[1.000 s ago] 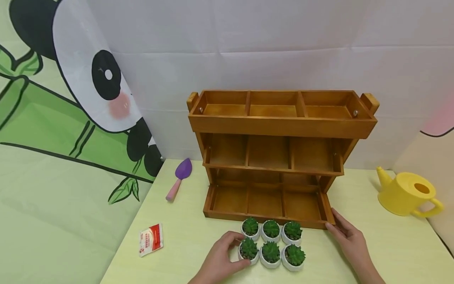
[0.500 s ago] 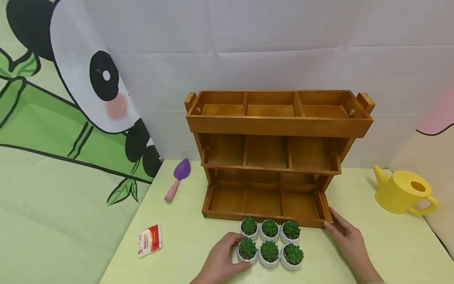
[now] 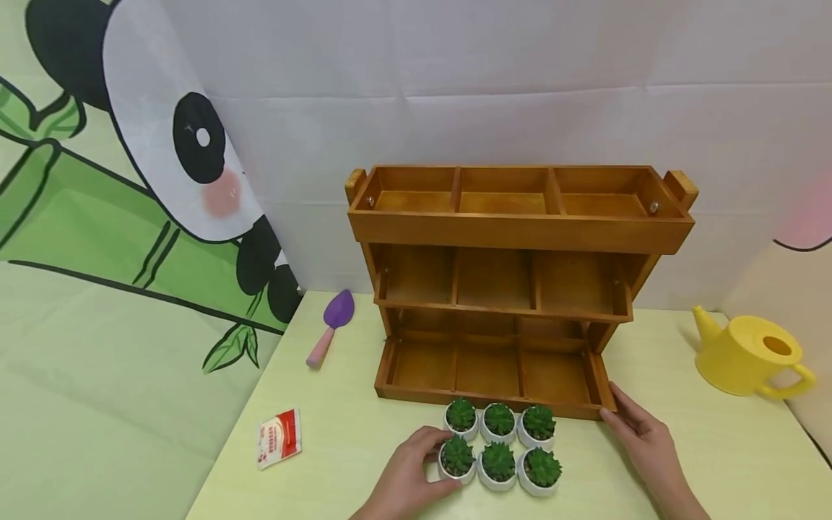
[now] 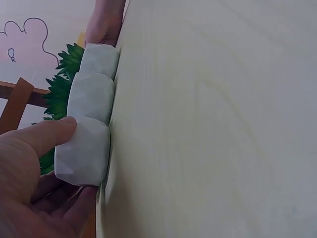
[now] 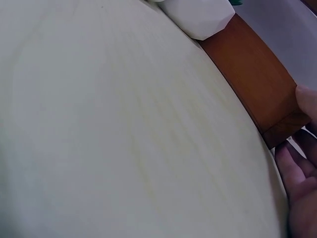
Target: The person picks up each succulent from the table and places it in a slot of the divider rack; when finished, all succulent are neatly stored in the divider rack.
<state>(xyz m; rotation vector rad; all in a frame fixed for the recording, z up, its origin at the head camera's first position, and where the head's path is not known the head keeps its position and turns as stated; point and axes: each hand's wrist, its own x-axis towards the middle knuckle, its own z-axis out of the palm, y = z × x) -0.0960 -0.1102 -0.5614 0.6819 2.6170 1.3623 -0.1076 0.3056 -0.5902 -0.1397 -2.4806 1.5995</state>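
Small succulents in white faceted pots stand in two rows of three at the table's front. My left hand (image 3: 411, 469) pinches the front-left potted succulent (image 3: 457, 458) between thumb and fingers; in the left wrist view the thumb lies on its white pot (image 4: 83, 151), which sits on the table. Behind the pots is a brown wooden three-tier plant stand (image 3: 520, 231), each tier split into three bare compartments. My right hand (image 3: 646, 439) grips the front right corner of its lowest tray (image 3: 406, 393). The right wrist view shows thumb and fingers at that wooden corner (image 5: 257, 84).
A purple trowel (image 3: 337, 310) with a pink handle lies left of the stand. Nearer the left table edge is a red and white packet (image 3: 279, 438). A yellow watering can (image 3: 747, 354) stands at the far right. White cloth (image 3: 494, 94) hangs behind the stand.
The head view has shifted slightly sideways and back. Both hands keep their places at the front-left pot and the tray corner, and nothing on the table has visibly moved.
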